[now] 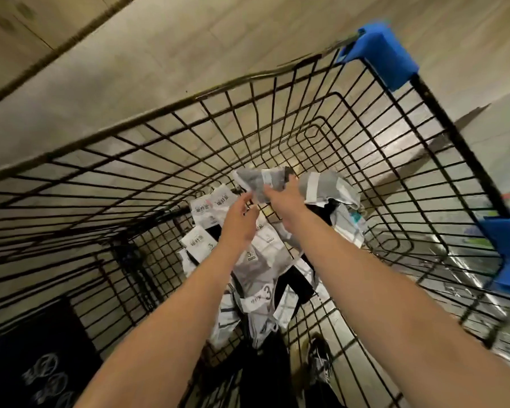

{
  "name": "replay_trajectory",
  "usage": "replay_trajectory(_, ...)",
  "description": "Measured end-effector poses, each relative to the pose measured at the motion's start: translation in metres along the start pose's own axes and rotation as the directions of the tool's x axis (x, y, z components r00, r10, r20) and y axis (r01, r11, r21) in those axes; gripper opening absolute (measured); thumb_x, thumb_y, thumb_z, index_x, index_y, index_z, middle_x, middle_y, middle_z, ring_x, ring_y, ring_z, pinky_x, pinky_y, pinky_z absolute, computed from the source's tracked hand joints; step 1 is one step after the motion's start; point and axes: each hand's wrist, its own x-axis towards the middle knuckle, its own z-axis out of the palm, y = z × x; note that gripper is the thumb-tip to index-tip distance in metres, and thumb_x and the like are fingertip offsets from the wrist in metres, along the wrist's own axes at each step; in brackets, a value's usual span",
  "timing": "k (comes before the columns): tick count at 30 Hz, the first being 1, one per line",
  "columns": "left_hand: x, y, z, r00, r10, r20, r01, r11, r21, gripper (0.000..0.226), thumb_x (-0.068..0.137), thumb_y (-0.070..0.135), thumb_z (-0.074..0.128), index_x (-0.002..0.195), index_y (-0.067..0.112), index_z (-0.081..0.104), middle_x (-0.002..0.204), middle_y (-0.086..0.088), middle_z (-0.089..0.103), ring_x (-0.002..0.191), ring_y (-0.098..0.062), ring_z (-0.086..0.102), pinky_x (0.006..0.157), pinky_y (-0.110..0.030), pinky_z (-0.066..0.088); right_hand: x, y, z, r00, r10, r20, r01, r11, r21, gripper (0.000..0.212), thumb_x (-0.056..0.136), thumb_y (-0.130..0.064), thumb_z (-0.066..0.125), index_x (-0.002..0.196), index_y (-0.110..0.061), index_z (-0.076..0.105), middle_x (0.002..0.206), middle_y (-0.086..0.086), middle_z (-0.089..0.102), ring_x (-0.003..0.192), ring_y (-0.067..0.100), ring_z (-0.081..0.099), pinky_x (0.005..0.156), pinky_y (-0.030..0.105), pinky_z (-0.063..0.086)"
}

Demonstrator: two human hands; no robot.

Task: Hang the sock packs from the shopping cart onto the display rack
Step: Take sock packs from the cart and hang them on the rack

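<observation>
Single head-worn wide-angle view, aimed forward and steeply down.

Looks close into the wire shopping cart from above its near end; forearms enter from 6 o'clock, far rim toward 12, floor beyond, edges bent by the lens.

Sock packs — white card bands printed with a "3", over grey and black socks — are heaped in the black wire cart. One grey pack is raised at the heap's 1 o'clock edge.
</observation>
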Motion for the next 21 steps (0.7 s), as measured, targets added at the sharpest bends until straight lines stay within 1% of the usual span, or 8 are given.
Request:
replay_trajectory(4,0.005,-0.007,0.0,0.999,0.026,-0.019,-0.026,1.0,0.002,0.038,0.107,0.02,0.049,0.144,0.016,0.05,0.132,0.003,0.054,0.114,-0.012,0.05,0.089,-0.025,0.037,-0.012,0.014,0.012,0.99,-0.065,-0.124,0.071,0.996,0.045,0.038,0.092,-0.008,0.068,0.129,-0.011,0.058,0.121,0.008,0.065,0.113,0.025,0.061,0.081,0.03,0.048)
replay_trajectory(6,0.001,-0.011,-0.004,0.999,-0.012,-0.053,0.009,0.999,-0.046,0.035,0.107,0.025,0.048,0.141,0.016,0.05,0.136,-0.001,0.057,0.117,-0.018,0.056,0.095,-0.031,0.044,-0.029,0.021,0.012,0.971,-0.181,-0.158,0.18,0.983,-0.025,0.019,0.093,-0.006,0.063,0.105,-0.021,0.061,0.103,0.001,0.065,0.1,0.02,0.062,0.077,0.028,0.046)
replay_trajectory(8,-0.007,-0.013,-0.008,0.994,-0.092,-0.066,0.076,0.974,-0.215,0.036,0.108,0.032,0.045,0.14,0.017,0.043,0.136,-0.008,0.059,0.119,-0.024,0.06,0.102,-0.042,0.05,-0.045,0.029,0.007,0.944,-0.298,-0.145,0.275,0.949,-0.155,0.023,0.094,-0.005,0.059,0.094,-0.028,0.057,0.107,0.002,0.059,0.1,0.018,0.058,0.083,0.027,0.046)
replay_trajectory(12,-0.032,-0.01,-0.015,0.978,-0.205,-0.029,0.162,0.844,-0.511,0.047,0.104,0.047,0.049,0.141,0.022,0.035,0.135,-0.012,0.057,0.118,-0.027,0.062,0.081,-0.034,0.054,-0.071,0.044,-0.003,0.928,-0.373,0.018,0.354,0.862,-0.363,0.026,0.091,-0.002,0.06,0.108,-0.017,0.073,0.115,0.001,0.051,0.104,0.014,0.051,0.079,0.002,0.033)
replay_trajectory(14,-0.045,-0.008,-0.017,0.971,-0.239,-0.019,0.19,0.815,-0.547,0.075,0.091,0.059,0.065,0.148,0.022,0.032,0.139,-0.014,0.057,0.121,-0.029,0.061,0.09,-0.041,0.056,-0.087,0.045,-0.009,0.93,-0.354,0.095,0.362,0.843,-0.397,0.029,0.09,-0.002,0.061,0.11,-0.016,0.075,0.115,0.001,0.054,0.108,0.014,0.051,0.087,0.012,0.038)
replay_trajectory(17,-0.055,-0.015,-0.016,0.951,-0.307,-0.041,0.242,0.818,-0.522,0.118,0.058,0.077,0.074,0.155,0.025,0.031,0.144,-0.016,0.055,0.126,-0.035,0.06,0.096,-0.052,0.056,-0.111,0.04,-0.02,0.968,-0.241,0.063,0.249,0.948,-0.197,0.025,0.087,-0.002,0.061,0.102,-0.02,0.071,0.116,0.002,0.061,0.11,0.017,0.058,0.097,0.031,0.048)
replay_trajectory(19,-0.072,-0.008,-0.019,0.96,-0.266,-0.082,0.199,0.861,-0.468,0.104,0.074,0.074,0.069,0.157,0.026,0.029,0.152,-0.015,0.048,0.131,-0.035,0.055,0.083,-0.039,0.058,-0.122,0.037,-0.028,0.994,-0.086,0.062,0.079,0.992,0.103,0.026,0.09,-0.006,0.057,0.111,-0.02,0.063,0.118,0.009,0.064,0.107,0.024,0.063,0.094,0.038,0.053)
replay_trajectory(21,-0.093,-0.004,-0.019,0.975,-0.193,-0.106,0.135,0.903,-0.407,0.085,0.093,0.059,0.062,0.161,0.028,0.02,0.16,-0.008,0.037,0.141,-0.03,0.045,0.091,-0.033,0.047,-0.129,0.033,-0.033,0.988,0.006,0.156,-0.049,0.962,0.269,0.032,0.097,-0.023,0.058,0.129,-0.022,0.053,0.123,0.013,0.064,0.101,0.024,0.066,0.092,0.042,0.054)
